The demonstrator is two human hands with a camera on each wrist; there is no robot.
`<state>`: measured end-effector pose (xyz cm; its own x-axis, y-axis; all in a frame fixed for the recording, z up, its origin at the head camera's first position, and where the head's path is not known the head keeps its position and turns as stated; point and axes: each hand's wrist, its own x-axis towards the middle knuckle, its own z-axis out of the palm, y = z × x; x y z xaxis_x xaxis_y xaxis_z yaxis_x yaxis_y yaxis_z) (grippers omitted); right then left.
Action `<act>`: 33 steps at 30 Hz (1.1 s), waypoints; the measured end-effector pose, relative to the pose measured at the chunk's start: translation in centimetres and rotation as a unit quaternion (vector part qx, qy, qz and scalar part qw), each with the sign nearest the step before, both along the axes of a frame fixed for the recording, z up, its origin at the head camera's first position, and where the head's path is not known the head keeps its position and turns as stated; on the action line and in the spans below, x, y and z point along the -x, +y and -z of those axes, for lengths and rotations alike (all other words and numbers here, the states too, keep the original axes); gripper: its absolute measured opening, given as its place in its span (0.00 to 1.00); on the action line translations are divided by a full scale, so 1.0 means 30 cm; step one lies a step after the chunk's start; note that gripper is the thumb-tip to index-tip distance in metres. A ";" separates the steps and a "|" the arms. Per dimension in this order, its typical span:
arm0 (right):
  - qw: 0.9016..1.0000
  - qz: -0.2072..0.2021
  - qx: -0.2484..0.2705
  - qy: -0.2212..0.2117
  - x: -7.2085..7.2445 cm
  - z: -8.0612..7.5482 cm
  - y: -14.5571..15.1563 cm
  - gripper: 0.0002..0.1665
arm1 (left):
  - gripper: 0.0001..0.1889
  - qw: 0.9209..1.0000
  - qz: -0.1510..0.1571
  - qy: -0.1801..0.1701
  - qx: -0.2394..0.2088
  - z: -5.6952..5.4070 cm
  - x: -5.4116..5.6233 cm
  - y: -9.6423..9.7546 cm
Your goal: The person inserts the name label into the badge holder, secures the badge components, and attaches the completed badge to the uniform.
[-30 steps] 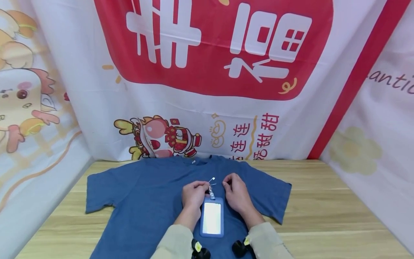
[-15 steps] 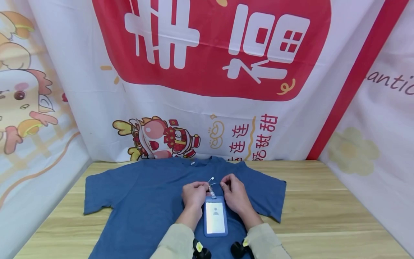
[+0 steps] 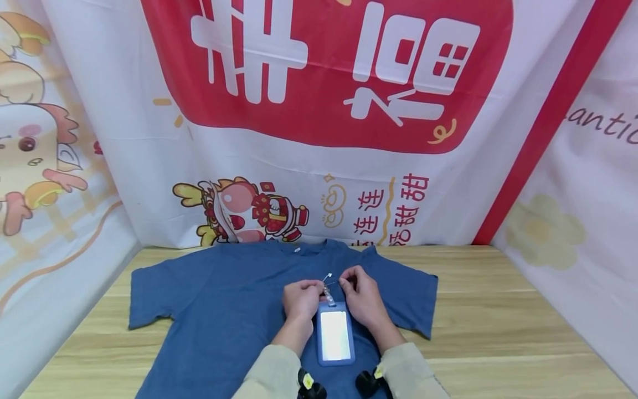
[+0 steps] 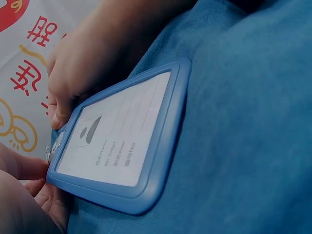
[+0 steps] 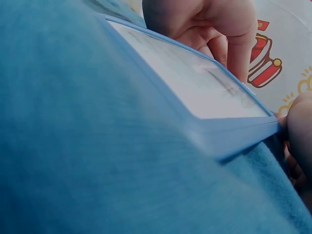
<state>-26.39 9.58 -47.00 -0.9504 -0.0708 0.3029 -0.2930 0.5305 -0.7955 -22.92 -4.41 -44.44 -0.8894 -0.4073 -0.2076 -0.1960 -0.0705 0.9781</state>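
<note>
A blue T-shirt (image 3: 224, 321) lies spread out. Over its chest, a blue ID badge holder (image 3: 320, 338) with a white card inside hangs from a clear strap and a thin shiny metal clip (image 3: 327, 276). My left hand (image 3: 302, 299) pinches that clip between thumb and forefinger; the left wrist view shows these fingertips right at the holder's top corner. Just right of the clip, my right hand (image 3: 363, 293) has its thumb and forefinger together on the shirt cloth, pinching it. In the right wrist view the cloth rises in a ridge beside the right hand (image 5: 303, 131).
Beneath the shirt is a wood-grain table (image 3: 498, 321). A white printed cloth (image 3: 149, 183) with a red panel stands behind it, and more printed cloth (image 3: 573, 183) walls both sides. The shirt's collar (image 3: 299, 250) lies close to the back cloth.
The badge holder has swung slightly to the right. The right sleeve of the shirt has drawn in to the left, and my right hand has shifted a little left toward the clip.
</note>
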 end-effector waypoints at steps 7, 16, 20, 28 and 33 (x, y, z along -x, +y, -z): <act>0.999 0.000 0.018 -0.026 -0.003 -0.004 -0.002 0.03 | 0.07 1.000 -0.010 0.004 -0.019 -0.001 0.005 0.008; 0.997 -0.011 0.068 -0.025 0.000 -0.008 0.001 0.07 | 0.06 0.998 -0.015 0.026 -0.047 0.004 0.009 0.012; 0.995 -0.012 0.096 -0.032 0.004 -0.006 0.006 0.14 | 0.06 0.997 -0.017 0.039 -0.061 0.010 0.012 0.015; 0.988 0.019 0.131 -0.081 0.014 -0.010 0.011 0.22 | 0.05 0.995 -0.010 0.054 -0.087 0.030 0.022 0.011; 0.982 0.035 0.146 -0.118 0.008 -0.020 0.009 0.25 | 0.05 0.996 -0.003 0.052 -0.079 0.034 0.022 0.005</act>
